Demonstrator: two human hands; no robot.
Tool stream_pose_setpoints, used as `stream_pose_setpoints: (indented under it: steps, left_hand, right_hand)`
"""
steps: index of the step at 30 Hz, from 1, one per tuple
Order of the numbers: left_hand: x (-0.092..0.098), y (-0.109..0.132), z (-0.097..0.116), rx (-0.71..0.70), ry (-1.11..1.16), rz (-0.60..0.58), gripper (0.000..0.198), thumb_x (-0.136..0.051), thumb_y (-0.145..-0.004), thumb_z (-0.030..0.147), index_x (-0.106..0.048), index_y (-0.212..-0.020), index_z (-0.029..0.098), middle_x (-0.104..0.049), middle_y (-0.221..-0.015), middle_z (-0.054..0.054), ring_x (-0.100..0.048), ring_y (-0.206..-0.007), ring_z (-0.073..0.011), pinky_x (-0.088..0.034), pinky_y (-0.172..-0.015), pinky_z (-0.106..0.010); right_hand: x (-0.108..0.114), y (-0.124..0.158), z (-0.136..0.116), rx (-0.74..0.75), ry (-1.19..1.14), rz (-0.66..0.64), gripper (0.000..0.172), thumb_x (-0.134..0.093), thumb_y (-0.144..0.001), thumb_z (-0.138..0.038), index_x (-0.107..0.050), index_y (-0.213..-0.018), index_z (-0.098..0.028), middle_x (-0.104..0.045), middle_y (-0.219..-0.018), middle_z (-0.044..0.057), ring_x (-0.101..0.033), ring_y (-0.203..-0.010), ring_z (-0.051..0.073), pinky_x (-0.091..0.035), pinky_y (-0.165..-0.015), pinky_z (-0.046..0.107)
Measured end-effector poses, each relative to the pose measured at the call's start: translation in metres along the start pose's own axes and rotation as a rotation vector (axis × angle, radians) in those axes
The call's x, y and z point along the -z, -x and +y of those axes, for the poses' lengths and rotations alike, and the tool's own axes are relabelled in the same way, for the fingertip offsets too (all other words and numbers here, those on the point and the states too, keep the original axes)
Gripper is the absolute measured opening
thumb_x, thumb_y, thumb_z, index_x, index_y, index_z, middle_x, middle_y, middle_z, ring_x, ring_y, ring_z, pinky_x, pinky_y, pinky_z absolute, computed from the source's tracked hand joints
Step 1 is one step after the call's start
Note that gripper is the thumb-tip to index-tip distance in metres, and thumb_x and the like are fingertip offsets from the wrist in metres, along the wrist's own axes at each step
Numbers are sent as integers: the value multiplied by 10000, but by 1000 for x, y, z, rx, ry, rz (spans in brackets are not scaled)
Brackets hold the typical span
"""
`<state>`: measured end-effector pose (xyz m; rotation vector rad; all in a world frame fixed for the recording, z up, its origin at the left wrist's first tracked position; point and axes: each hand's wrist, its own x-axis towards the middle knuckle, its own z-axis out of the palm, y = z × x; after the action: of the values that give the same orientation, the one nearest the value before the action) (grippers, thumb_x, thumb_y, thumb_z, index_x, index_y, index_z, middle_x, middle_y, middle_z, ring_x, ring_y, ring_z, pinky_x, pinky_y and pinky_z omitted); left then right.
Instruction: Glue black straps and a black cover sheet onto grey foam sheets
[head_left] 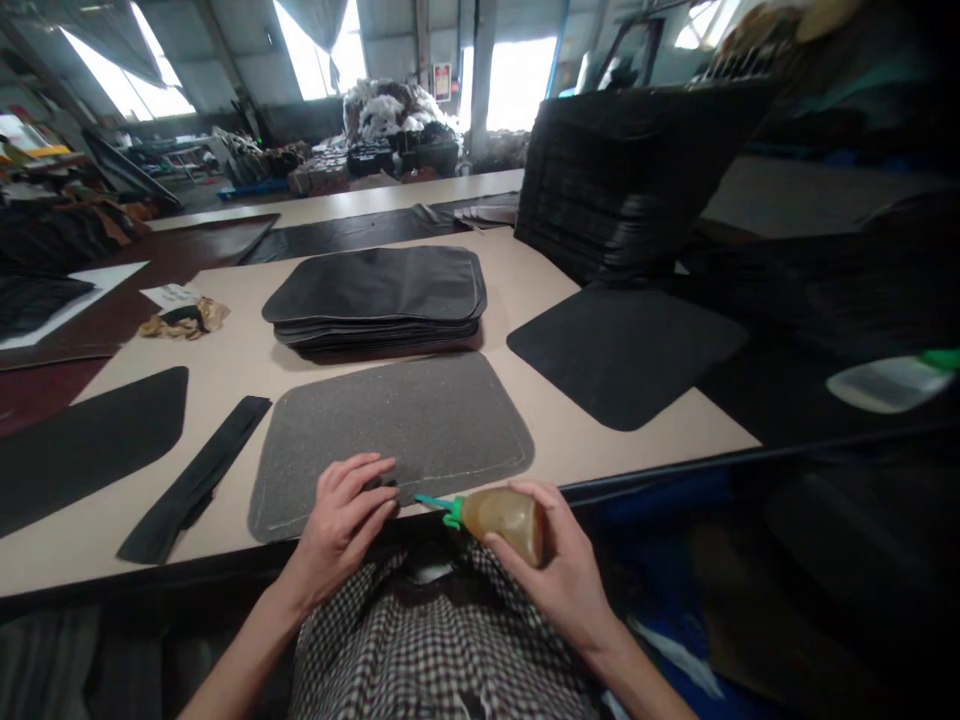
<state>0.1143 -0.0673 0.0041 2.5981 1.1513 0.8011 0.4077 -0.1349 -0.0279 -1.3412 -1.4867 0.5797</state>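
My right hand (559, 560) grips a glue bottle (501, 518) of amber liquid, tilted on its side. Its green nozzle points left, with the tip at the near edge of a grey rounded panel (390, 415). A pale line runs along that panel's right and near edges. On the same panel rests my left hand (351, 510), fingers stretched out and slightly apart, just left of the nozzle tip. Behind the panel sits a stack of black rounded pieces (375, 285). Several black strips (199, 480) lie to the left.
A single black panel (630, 345) lies to the right, below a tall dark stack (600, 190). Another black panel (97, 445) is at the left, near crumpled tan scraps (187, 318). A second bottle (889, 384) with a green cap lies far right. The table's front edge is close to me.
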Motion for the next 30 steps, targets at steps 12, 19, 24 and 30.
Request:
stream_pose_setpoints:
  steps: [12, 19, 24, 30]
  left_hand:
    - [3, 15, -16, 239, 145, 207, 219, -557, -979, 251, -656, -1173, 276, -585, -1367, -46, -500, -1316, -236, -399, -1142, -492]
    - [-4, 8, -8, 160, 25, 24, 321, -455, -989, 133, -630, -1214, 281, -539, -1437, -56, -393, -1402, -244, -359, -1151, -543]
    - [-11, -5, 0, 61, -62, -29, 361, -417, -979, 112, -640, -1201, 290, -529, -1460, -52, -399, -1397, -262, -395, -1104, -544]
    - [-23, 8, -40, -17, -75, 10, 348, -478, -975, 314, -592, -1302, 343, -504, -1483, -60, -440, -1367, -317, -430, -1057, -598]
  right_hand:
    - [42, -25, 7, -503, -715, 247, 559, -778, -798, -472, -561, -1248, -223, -632, -979, 37, -531, -636, 123, -343, -402, 170]
    - [88, -32, 36, -447, -779, 508, 424, -781, -779, -361, -665, -1146, -182, -631, -1048, 75, -576, -736, 173, -396, -396, 198]
    - [105, -29, 40, -378, -953, 592, 365, -756, -773, -303, -677, -1114, -202, -625, -1144, 85, -607, -851, 206, -484, -449, 231]
    - [149, -43, 67, -333, -1201, 667, 463, -755, -717, -250, -654, -1166, -192, -641, -1120, 80, -640, -975, 206, -608, -762, 297]
